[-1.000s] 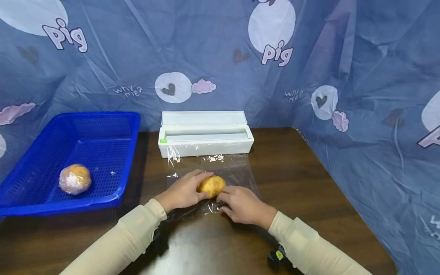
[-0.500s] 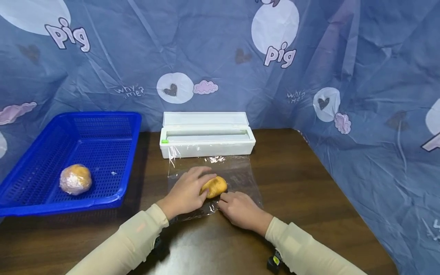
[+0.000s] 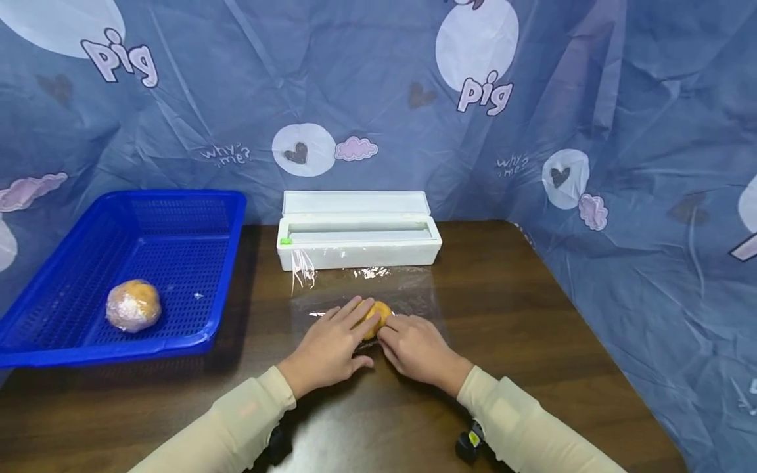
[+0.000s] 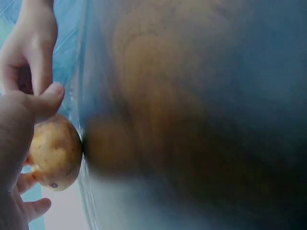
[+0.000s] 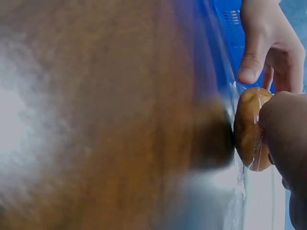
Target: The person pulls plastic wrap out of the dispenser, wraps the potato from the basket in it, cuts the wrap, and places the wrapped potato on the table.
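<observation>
A yellow potato (image 3: 379, 314) lies on a sheet of clear cling film (image 3: 408, 295) drawn out toward me on the table. My left hand (image 3: 331, 348) rests on the potato's left side with its fingers stretched out and spread. At the right side my right hand (image 3: 420, 348) has curled fingers against the potato, pinching the film. In the right wrist view, film lies across part of the potato (image 5: 248, 129). The left wrist view shows bare-looking potato skin (image 4: 57, 153) below my left thumb. My right fingertips are partly hidden.
Behind the film stands a white cling film dispenser (image 3: 361, 255), lid up, with a green slider. At left, a blue plastic basket (image 3: 204, 335) holds a wrapped potato (image 3: 133, 306). A patterned blue sheet (image 3: 384, 85) hangs behind the brown table (image 3: 503, 295).
My left hand has gone from gripping the potato to lying on it with fingers extended. My right hand has moved in against the potato, bringing the film's near edge up to it.
</observation>
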The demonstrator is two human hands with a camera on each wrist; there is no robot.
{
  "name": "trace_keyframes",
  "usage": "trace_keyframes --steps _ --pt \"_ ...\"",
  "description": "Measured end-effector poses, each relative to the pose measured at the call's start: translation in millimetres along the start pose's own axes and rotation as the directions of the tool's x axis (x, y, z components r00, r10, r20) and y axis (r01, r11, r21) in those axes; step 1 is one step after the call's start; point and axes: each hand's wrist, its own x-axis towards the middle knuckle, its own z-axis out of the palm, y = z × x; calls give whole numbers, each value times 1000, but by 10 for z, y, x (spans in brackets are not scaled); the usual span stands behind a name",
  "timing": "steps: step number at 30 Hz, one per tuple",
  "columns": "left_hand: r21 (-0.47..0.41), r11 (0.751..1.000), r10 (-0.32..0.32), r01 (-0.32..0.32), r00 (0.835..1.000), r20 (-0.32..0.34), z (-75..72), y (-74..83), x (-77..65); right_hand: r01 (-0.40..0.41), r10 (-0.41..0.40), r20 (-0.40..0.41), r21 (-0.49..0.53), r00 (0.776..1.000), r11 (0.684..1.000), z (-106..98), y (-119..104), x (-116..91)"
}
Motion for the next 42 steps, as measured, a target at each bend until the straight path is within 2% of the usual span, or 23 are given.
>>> trace_keyframes --steps 4,8,12,18,22,26,29,33,35,38,40,42 --pt "3 1000 28 -27 995 -95 5 -25 31 -19 19 -45 -4 999 1000 -10 49 51" --pt "-2 1000 -1 0 986 -166 -9 -65 41 -17 17 -76 2 997 1000 -11 92 118" --pt "-15 1000 -28 26 985 -168 -52 -94 53 -52 53 -69 8 996 999 -15 118 132" --pt "-39 999 -23 16 982 -186 -129 -165 100 -148 148 -12 -30 989 988 -18 122 67" --pt "-65 998 -10 -3 980 -201 -184 -214 124 -154 153 -35 -47 988 987 -27 197 71" --pt "-68 997 8 -23 978 -210 -237 -253 166 -129 131 -52 44 990 991 -112 342 141" --pt "-66 998 9 -24 975 -221 -267 -283 195 -141 148 -32 151 989 978 -176 440 201" --pt "-103 995 -12 -11 974 -225 -261 -314 205 -203 214 -3 315 977 927 -174 526 239" --pt "-133 991 -29 -1 974 -226 -244 -322 193 -232 247 16 407 969 884 -133 550 242" --pt "-172 985 -56 15 971 -233 -200 -319 164 -284 301 60 544 952 789 -36 580 233" --pt "-191 981 -76 29 967 -243 -165 -307 148 -320 331 97 600 939 733 43 609 217" --pt "-205 978 -88 37 966 -245 -107 -288 137 -347 340 135 615 931 707 124 639 174"
